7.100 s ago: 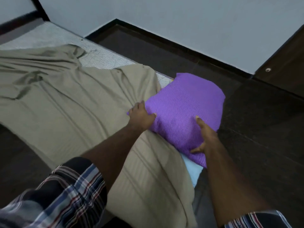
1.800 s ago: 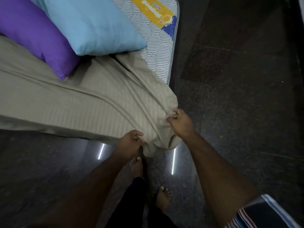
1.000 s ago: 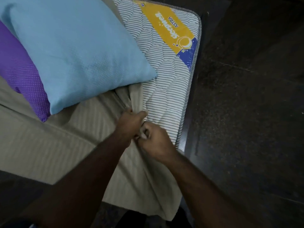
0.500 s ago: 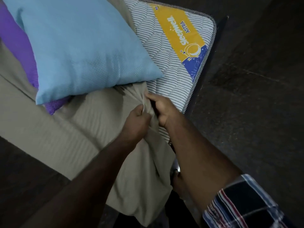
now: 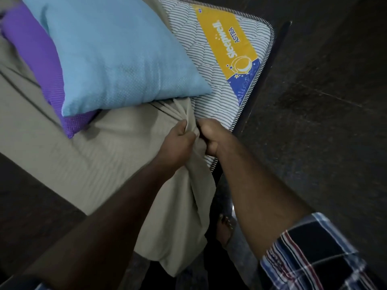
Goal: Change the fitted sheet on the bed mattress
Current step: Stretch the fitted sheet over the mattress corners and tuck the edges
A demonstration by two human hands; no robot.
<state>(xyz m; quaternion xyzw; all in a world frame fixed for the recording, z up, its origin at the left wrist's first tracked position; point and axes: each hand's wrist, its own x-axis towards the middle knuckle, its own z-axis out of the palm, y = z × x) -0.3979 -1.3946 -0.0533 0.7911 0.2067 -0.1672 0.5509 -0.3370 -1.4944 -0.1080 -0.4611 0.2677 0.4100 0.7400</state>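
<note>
A beige fitted sheet [image 5: 100, 155] covers the near part of the striped mattress [image 5: 211, 95], whose far right corner with a yellow and blue label lies bare. The sheet's edge is bunched into folds near the mattress's right side. My left hand [image 5: 178, 143] grips that bunch from the left. My right hand [image 5: 211, 135] grips it from the right, right beside the left hand. A loose corner of the sheet hangs down off the mattress below my forearms.
A light blue pillow [image 5: 117, 57] lies on a purple pillow [image 5: 39, 55] on the mattress, just beyond my hands. Dark polished floor [image 5: 314, 122] surrounds the mattress. My bare foot [image 5: 226, 229] stands on the floor beside the hanging sheet.
Since a second ago both hands have kept hold of the bunched sheet edge and shifted slightly toward the blue pillow. Earlier they held the hanging corner lower down.
</note>
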